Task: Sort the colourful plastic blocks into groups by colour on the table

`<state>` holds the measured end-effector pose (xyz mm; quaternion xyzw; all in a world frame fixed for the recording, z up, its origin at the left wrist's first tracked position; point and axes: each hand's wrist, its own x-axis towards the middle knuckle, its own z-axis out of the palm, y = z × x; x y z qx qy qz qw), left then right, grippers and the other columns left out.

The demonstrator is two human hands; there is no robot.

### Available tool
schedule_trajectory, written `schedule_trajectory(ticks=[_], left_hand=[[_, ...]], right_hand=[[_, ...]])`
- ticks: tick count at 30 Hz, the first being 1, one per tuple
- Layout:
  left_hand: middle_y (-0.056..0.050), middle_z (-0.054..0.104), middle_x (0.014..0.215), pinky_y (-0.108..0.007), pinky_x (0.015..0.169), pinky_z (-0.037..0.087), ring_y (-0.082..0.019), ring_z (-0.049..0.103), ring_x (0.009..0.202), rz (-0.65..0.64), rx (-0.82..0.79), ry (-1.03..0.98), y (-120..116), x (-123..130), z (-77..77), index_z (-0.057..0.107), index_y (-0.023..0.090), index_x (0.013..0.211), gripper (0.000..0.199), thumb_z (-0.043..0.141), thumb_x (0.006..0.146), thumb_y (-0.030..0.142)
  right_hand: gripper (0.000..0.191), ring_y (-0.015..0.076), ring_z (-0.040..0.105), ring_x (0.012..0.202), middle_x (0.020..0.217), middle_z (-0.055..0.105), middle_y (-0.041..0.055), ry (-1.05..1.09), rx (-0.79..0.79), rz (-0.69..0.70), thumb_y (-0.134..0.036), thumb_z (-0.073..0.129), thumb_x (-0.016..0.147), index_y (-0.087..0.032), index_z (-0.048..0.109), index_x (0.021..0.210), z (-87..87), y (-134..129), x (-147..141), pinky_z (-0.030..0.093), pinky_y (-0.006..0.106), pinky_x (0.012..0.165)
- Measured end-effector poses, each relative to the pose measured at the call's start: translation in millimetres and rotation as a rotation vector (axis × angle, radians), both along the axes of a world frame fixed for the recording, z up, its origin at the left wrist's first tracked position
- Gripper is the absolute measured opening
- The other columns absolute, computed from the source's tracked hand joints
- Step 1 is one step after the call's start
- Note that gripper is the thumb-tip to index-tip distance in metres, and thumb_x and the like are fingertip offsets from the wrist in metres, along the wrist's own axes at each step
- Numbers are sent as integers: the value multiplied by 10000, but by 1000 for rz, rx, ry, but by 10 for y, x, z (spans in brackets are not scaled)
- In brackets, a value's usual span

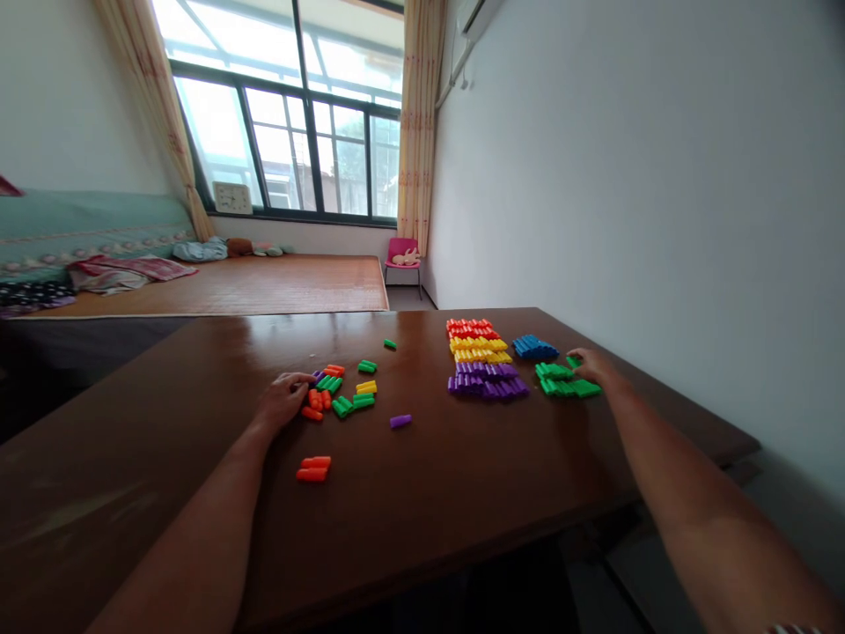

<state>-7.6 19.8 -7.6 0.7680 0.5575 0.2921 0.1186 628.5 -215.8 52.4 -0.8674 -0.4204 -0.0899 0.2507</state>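
Note:
My left hand (pixel 285 398) rests low over the loose pile at the left, its fingertips closed at a purple plastic piece (pixel 319 376), partly hidden. Around it lie green tube-shaped pieces (pixel 329 384) and orange pieces (pixel 315 400). At the right, my right hand (pixel 592 366) pinches a small green piece (pixel 573 361) just above the far end of the sorted green pieces (pixel 558 380). Beside these are a blue group (pixel 534 346) and side-by-side rows of red pieces (pixel 471 328), yellow pieces (pixel 479 350) and purple pieces (pixel 487 381).
On the brown table (pixel 422 493) lie two orange pieces (pixel 313 469) near me, a lone purple piece (pixel 400 422), yellow pieces (pixel 366 387) and a far green piece (pixel 390 344). A wall (pixel 627 194) runs along the right. Beyond stand a bed (pixel 297 282) and a pink chair (pixel 403 255).

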Motion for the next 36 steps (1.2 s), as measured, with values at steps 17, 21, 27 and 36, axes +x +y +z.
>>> schedule_trajectory(ticks=[17, 21, 27, 36], left_hand=[[-48, 679, 1090, -285, 811, 506, -189, 646, 919, 7, -19, -52, -144, 64, 47, 745, 225, 999, 280, 507, 850, 235], [-38, 677, 1105, -265, 838, 498, -182, 637, 957, 18, -26, -56, -170, 78, 42, 744, 230, 1000, 268, 517, 858, 235], [-38, 667, 1114, -267, 849, 492, -179, 634, 957, 22, -40, -91, -146, 90, -16, 745, 235, 1000, 270, 515, 859, 220], [-32, 672, 1126, -255, 814, 482, -175, 632, 927, 41, -57, -83, -150, 108, -7, 749, 251, 1003, 271, 519, 861, 248]], right_hand=[[402, 243, 659, 986, 1078, 702, 142, -76, 27, 352, -39, 476, 772, -128, 671, 1112, 87, 617, -896, 487, 363, 908], [250, 185, 669, 905, 1016, 714, 75, 10, -17, 815, -165, 555, 848, -197, 692, 1054, -38, 893, -2341, 509, 306, 848], [290, 179, 632, 975, 1115, 655, 80, -70, -74, 1177, -135, 573, 857, -217, 681, 1114, -278, 1191, -3811, 480, 306, 885], [277, 205, 566, 1028, 1035, 672, 36, -106, -258, 1272, -62, 630, 757, -209, 669, 989, -250, 1217, -3837, 431, 345, 924]])
